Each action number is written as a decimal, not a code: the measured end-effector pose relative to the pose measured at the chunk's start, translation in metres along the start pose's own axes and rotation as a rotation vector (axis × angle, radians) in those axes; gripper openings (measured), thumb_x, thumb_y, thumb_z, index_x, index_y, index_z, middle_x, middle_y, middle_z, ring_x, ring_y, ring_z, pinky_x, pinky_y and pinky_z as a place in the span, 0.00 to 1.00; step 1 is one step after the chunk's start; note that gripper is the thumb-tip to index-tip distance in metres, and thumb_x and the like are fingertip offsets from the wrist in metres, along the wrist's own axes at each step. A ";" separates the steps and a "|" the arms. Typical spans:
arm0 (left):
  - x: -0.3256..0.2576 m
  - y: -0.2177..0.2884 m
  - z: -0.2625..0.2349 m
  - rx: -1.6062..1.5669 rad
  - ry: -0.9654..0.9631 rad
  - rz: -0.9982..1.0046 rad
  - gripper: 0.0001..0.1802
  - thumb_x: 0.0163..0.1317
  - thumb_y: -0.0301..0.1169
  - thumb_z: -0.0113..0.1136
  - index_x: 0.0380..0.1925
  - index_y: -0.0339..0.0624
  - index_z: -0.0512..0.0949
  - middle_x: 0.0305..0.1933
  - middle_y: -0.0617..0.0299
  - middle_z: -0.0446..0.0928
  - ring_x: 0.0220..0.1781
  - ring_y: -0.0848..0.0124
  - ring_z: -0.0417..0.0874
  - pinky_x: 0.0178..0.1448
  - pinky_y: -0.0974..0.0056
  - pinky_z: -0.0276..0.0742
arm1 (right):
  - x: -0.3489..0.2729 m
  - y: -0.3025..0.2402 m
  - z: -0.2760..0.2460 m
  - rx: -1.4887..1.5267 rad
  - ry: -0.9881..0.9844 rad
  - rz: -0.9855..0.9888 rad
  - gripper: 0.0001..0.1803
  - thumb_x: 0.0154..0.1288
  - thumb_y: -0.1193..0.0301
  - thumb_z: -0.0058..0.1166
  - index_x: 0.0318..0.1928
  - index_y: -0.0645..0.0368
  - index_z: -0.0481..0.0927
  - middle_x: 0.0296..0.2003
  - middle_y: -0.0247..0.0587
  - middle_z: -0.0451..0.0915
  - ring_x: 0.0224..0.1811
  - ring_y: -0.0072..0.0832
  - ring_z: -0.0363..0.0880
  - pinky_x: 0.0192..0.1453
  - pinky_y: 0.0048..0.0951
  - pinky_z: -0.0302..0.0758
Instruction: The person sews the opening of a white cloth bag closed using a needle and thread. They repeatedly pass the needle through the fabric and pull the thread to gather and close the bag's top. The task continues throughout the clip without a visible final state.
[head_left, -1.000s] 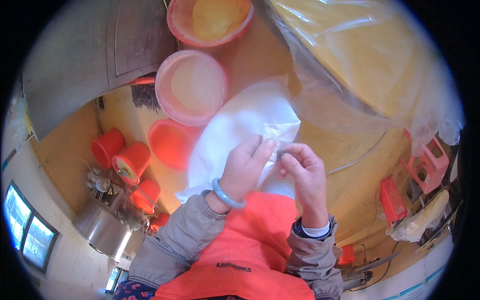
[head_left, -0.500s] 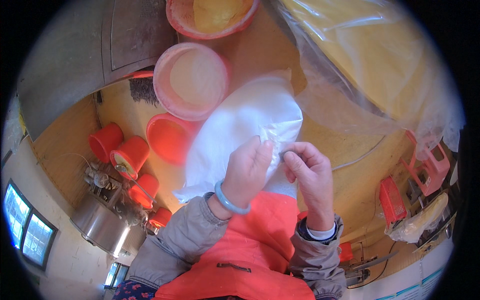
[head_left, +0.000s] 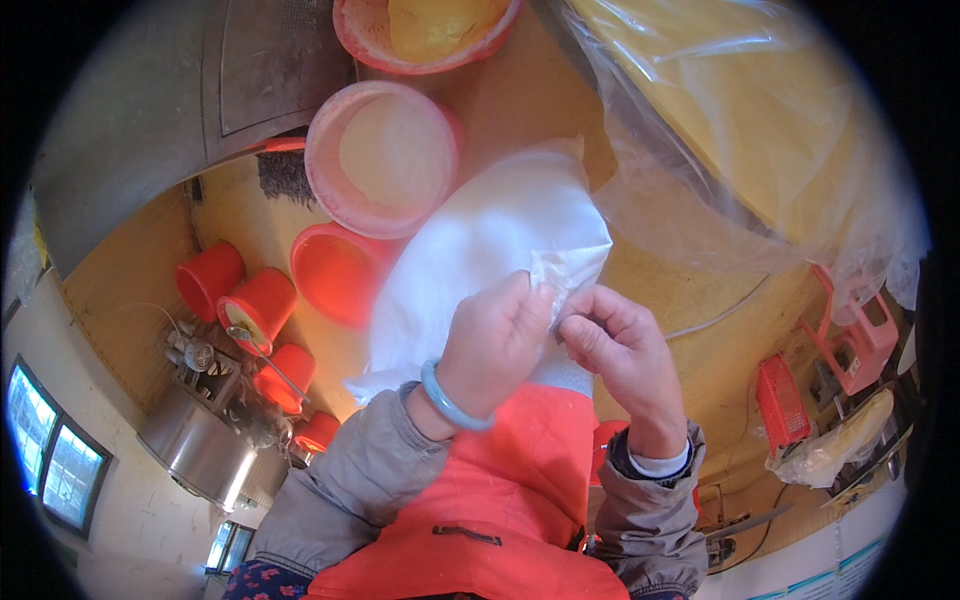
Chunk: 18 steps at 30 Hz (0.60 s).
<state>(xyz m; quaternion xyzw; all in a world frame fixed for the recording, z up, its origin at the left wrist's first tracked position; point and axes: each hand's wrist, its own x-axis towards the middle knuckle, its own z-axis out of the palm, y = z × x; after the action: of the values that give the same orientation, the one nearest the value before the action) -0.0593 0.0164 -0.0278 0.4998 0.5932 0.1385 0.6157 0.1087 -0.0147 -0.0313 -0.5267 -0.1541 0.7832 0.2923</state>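
Observation:
A large white sack point(head_left: 480, 225), full and smooth, leans in front of my red apron. My left hand point(head_left: 495, 335), with a pale blue bangle on its wrist, is closed on the gathered near edge of the sack. Close beside it on the right, my right hand point(head_left: 625, 350) pinches at the same edge with thumb and forefinger. What lies between those right fingertips is too small to make out. A crumpled flap of the sack point(head_left: 555, 270) stands up between the two hands.
Beyond the sack stand a pink tub of pale powder point(head_left: 325, 165) and a red basin with yellow contents point(head_left: 350, 40). Plastic sheeting point(head_left: 740, 110) covers something yellow at far right. Red buckets point(head_left: 210, 280) and a steel machine point(head_left: 200, 440) are left; a pink stool point(head_left: 860, 335) is right.
My right hand has shifted slightly right and nearer to me, its fingertips still at the sack's edge. The left hand keeps its grip, and the crumpled flap shows more upright.

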 end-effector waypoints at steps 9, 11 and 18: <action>0.005 -0.005 0.002 -0.187 -0.036 -0.062 0.18 0.70 0.35 0.50 0.24 0.33 0.67 0.21 0.47 0.64 0.22 0.66 0.62 0.28 0.60 0.65 | -0.003 0.004 0.003 0.145 0.137 0.012 0.05 0.71 0.71 0.52 0.38 0.60 0.75 0.27 0.23 0.70 0.27 0.10 0.62 0.30 0.15 0.62; 0.006 -0.003 0.002 -0.122 -0.039 -0.040 0.17 0.70 0.34 0.51 0.24 0.33 0.68 0.21 0.46 0.64 0.22 0.63 0.61 0.28 0.60 0.65 | -0.003 0.004 0.002 0.124 0.181 0.008 0.05 0.71 0.71 0.52 0.38 0.60 0.75 0.27 0.22 0.70 0.27 0.10 0.63 0.30 0.15 0.62; 0.002 0.005 0.001 -0.108 -0.034 -0.028 0.17 0.69 0.33 0.51 0.24 0.33 0.68 0.22 0.45 0.64 0.21 0.58 0.62 0.27 0.59 0.65 | -0.004 0.003 0.002 0.042 0.193 0.012 0.06 0.71 0.71 0.52 0.37 0.60 0.76 0.27 0.22 0.71 0.28 0.10 0.64 0.31 0.15 0.63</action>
<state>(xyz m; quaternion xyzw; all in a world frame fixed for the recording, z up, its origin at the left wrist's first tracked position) -0.0554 0.0197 -0.0251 0.4599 0.5811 0.1533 0.6537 0.1068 -0.0191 -0.0295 -0.5942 -0.1059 0.7337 0.3121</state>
